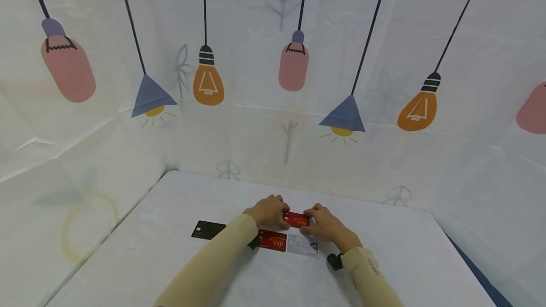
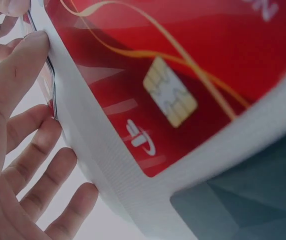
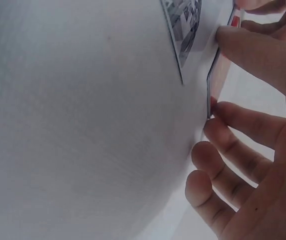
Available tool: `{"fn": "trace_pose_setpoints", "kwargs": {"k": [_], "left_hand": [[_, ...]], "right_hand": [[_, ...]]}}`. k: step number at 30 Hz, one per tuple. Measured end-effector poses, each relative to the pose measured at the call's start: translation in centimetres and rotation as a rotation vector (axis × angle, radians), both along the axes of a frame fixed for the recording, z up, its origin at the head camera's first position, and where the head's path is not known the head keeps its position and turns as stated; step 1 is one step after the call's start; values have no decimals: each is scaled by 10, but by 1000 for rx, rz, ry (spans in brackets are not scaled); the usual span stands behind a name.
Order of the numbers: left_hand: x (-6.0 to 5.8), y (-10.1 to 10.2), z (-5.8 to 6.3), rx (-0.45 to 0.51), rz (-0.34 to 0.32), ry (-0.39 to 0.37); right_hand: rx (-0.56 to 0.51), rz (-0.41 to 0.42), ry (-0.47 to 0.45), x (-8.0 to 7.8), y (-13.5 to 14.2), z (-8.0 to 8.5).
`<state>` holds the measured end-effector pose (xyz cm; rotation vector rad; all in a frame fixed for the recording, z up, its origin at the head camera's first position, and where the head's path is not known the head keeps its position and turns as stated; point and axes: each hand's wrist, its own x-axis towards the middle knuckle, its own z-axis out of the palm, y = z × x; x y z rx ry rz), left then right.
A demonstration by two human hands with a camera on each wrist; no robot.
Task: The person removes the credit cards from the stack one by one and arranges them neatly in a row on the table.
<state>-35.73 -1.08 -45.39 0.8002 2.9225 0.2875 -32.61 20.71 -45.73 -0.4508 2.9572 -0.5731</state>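
Observation:
A red VIP card [image 1: 296, 219] lies between my two hands in the head view. My left hand [image 1: 267, 212] pinches its left end, and my right hand [image 1: 327, 225] pinches the right end. Both wrist views show thumb and index finger on the card's edges, seen nearly side-on, with the other fingers loosely bent. Just nearer to me is a second red VIP card [image 1: 272, 240], whose chip [image 2: 170, 92] shows large in the left wrist view. A pale card [image 1: 302, 244] adjoins it on the right, below my right hand.
A black card [image 1: 207, 230] lies farther left, partly covered by the left sleeve [image 1: 213, 264]. The white tabletop [image 1: 405, 259] reaches back to a pale sheet wall [image 1: 256, 141] printed with lamps. Dark wrist cameras [image 1: 334, 262] sit under the wrists.

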Motion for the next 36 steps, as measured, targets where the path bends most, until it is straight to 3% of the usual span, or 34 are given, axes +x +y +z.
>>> {"fn": "trace_pose_setpoints", "kwargs": {"k": [10, 36], "left_hand": [[2, 0, 1, -9, 20, -19], [-1, 0, -5, -43, -43, 63]], "right_hand": [[-15, -10, 6, -1, -1, -5], [-22, 4, 31, 5, -2, -4]]}}
